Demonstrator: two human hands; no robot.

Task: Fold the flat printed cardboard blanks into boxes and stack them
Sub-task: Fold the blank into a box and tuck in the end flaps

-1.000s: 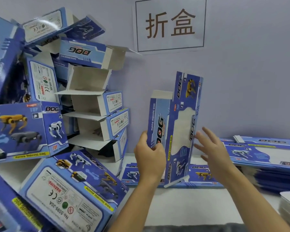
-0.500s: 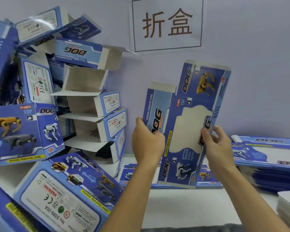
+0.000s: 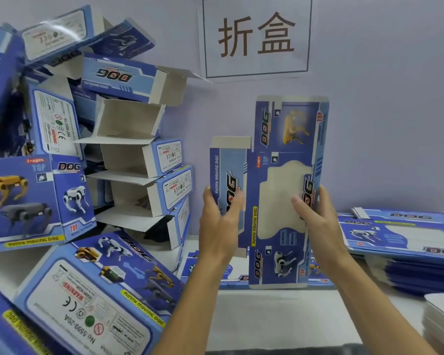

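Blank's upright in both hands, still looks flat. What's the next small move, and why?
Probably push the two side edges toward each other to pop it into a tube: the left hand and right hand hold opposite edges of the blank, whose panels still face forward.

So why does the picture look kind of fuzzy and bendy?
Head view: the blank and both hands, left hand and right hand, are softly motion-blurred; the wide lens bows the folded boxes at the left edge; lighting is even, with glare on the top box.

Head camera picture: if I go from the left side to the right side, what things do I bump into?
Pile of folded boxes → left hand → cardboard blank held upright → right hand → stack of flat blanks.
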